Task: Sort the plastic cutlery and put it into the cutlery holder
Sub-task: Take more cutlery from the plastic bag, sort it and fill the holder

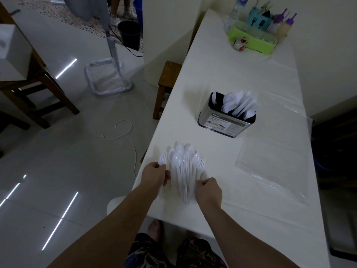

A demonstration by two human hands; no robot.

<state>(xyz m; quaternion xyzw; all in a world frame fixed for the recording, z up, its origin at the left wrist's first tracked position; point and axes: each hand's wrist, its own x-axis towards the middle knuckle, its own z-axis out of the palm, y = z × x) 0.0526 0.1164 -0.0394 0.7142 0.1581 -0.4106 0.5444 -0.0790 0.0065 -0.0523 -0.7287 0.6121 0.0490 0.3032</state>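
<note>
Your left hand (155,176) pinches a white fork (161,161), tines pointing away from you. Your right hand (208,191) grips handles in the cutlery pile (185,167), which lies lengthwise toward the holder (226,123) farther along the table (231,78).

The left hand (155,174) hides the handle of the fork (161,160) it grips. Beside it, the right hand (208,190) covers the handle ends in the cutlery pile (185,165); whether its curled fingers pinch one cannot be told. Behind the pile, the cutlery holder (227,120) conceals its pieces' lower halves.
</note>
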